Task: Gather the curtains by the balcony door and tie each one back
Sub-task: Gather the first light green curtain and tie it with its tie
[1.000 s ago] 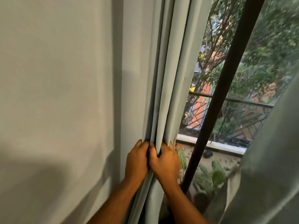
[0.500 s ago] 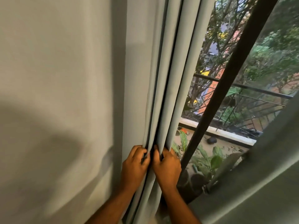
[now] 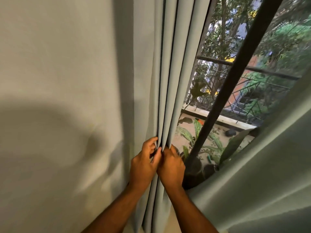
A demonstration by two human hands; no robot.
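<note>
The left hand (image 3: 143, 167) and the right hand (image 3: 171, 167) sit side by side, touching, each pinching folds of the pale left curtain (image 3: 168, 81), which hangs bunched in pleats beside the wall (image 3: 58, 81). The other curtain (image 3: 260, 182) (lower right) hangs loose across the dark door frame (image 3: 235, 78).

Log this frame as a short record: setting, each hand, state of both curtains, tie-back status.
setting: indoors at a glass balcony door, dark door frame crossing the view; wall on the left
left hand: closed on the pleats of the left curtain
right hand: closed on the same pleats, touching the left hand
left curtain: bunched into vertical folds beside the wall
right curtain: hangs loose at lower right, not held
tie-back: none visible; neither curtain tied yet
outside: potted plants, balcony railing, trees
</note>
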